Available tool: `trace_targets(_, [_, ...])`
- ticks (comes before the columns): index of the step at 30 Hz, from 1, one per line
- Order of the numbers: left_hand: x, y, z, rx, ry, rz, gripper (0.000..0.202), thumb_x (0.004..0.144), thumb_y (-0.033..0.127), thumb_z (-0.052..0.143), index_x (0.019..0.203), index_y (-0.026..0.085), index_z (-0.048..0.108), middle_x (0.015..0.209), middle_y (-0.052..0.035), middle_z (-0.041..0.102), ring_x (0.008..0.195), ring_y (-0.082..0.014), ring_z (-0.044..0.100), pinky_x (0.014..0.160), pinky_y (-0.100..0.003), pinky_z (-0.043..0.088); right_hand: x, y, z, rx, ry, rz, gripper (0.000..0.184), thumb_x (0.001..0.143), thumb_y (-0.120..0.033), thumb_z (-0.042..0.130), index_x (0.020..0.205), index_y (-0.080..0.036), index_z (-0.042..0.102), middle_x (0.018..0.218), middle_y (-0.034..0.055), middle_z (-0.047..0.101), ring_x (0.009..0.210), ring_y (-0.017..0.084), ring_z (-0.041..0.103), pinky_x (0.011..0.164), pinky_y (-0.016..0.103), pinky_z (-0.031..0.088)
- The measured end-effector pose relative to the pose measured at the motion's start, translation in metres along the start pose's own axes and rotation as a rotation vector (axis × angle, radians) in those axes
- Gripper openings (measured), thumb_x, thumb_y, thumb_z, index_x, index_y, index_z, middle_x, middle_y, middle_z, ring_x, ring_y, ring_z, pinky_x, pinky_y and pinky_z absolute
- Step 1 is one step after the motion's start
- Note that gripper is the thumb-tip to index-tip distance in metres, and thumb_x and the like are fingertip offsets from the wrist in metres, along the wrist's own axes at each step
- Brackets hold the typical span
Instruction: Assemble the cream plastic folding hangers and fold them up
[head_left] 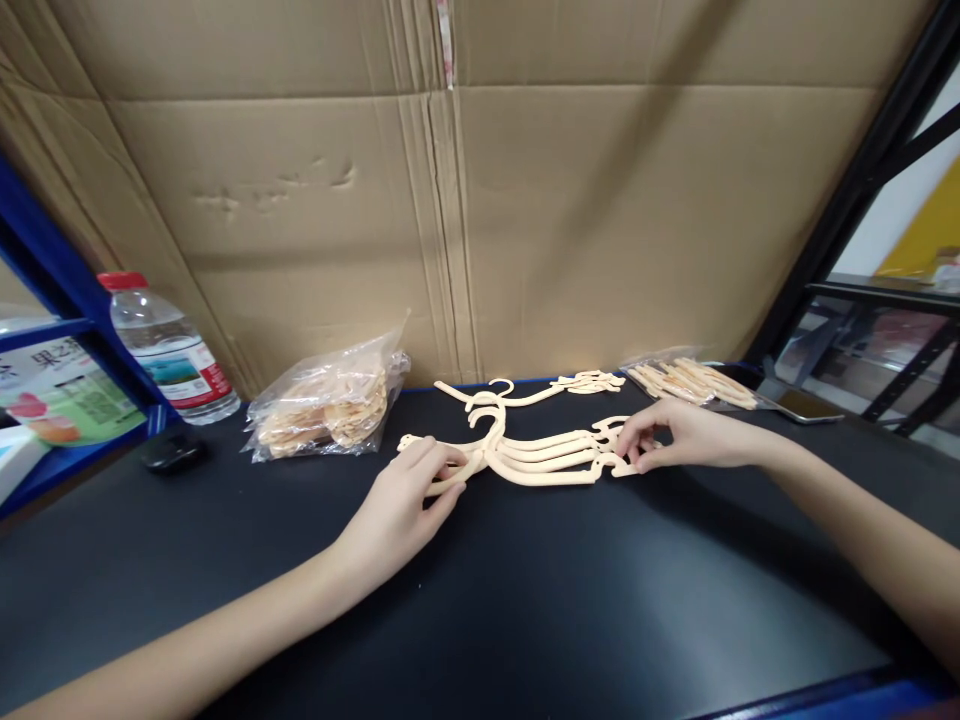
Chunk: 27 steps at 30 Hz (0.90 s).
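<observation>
A fanned stack of cream plastic hangers (536,455) lies on the black tabletop (525,600). My left hand (409,500) pinches the stack's left ends, fingers curled round them. My right hand (679,435) pinches the right ends between thumb and fingertips. One more cream hanger (544,388) lies alone just behind the stack, near the cardboard wall.
A clear bag of cream hangers (330,405) sits at the left, another open pack (694,382) at the right with a phone (802,404) beside it. A water bottle (169,350), a black mouse (172,452) and blue shelving (45,270) stand far left. Cardboard (480,200) closes the back.
</observation>
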<state>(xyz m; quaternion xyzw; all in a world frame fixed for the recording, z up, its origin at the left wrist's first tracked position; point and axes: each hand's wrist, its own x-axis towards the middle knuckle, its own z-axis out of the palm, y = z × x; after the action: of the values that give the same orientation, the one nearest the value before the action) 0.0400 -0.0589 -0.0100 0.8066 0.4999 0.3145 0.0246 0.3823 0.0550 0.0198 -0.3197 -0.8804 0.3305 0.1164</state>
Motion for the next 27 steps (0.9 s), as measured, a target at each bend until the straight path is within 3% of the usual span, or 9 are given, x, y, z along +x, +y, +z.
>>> trace_targets(5, [-0.003,-0.003,0.005,0.036,-0.048,-0.019,0.007,0.085,0.019,0.049,0.086,0.021,0.056,0.086,-0.0025,0.060,0.078,-0.0178,0.058,0.069,-0.030,0.048,0.000,-0.003,0.002,-0.076,0.001,-0.013,0.025,0.078,-0.040,0.065,0.091,-0.020,0.073,0.083,0.0053,0.071,0.073,0.020,0.062,0.063,0.031,0.047])
trace_targets(11, [-0.002,-0.006,0.004,0.080,-0.033,0.032,0.010,0.086,0.016,0.049,0.089,0.020,0.058,0.088,-0.0042,0.061,0.083,-0.0195,0.058,0.073,-0.032,0.048,0.000,-0.009,0.003,-0.094,0.028,0.017,0.029,0.079,-0.045,0.063,0.091,-0.021,0.073,0.087,0.0052,0.071,0.076,0.020,0.061,0.063,0.030,0.046])
trace_targets(17, [-0.001,-0.005,0.002,0.117,-0.041,0.114,0.017,0.088,0.013,0.048,0.097,0.019,0.061,0.095,-0.0061,0.062,0.090,-0.0205,0.057,0.080,-0.034,0.047,0.000,-0.004,0.002,-0.245,0.088,0.032,0.018,0.079,-0.030,0.059,0.087,-0.020,0.071,0.081,0.0037,0.069,0.073,0.019,0.062,0.063,0.029,0.046])
trace_targets(24, [-0.002,-0.004,0.003,0.169,-0.029,0.118,0.023,0.087,0.011,0.047,0.104,0.020,0.061,0.104,-0.0076,0.061,0.096,-0.0224,0.056,0.083,-0.037,0.047,0.003,0.000,0.008,-0.406,0.238,-0.124,0.019,0.074,-0.015,0.051,0.086,-0.019,0.066,0.092,0.0073,0.064,0.090,0.024,0.059,0.079,0.038,0.048])
trace_targets(27, [-0.004,0.001,0.002,0.203,-0.043,0.090,0.028,0.086,0.011,0.047,0.110,0.020,0.058,0.115,-0.0093,0.060,0.106,-0.0249,0.055,0.089,-0.041,0.046,0.009,-0.008,0.029,-0.407,0.354,-0.171,0.028,0.083,-0.017,0.044,0.103,-0.018,0.063,0.106,0.0118,0.062,0.105,0.026,0.056,0.090,0.043,0.047])
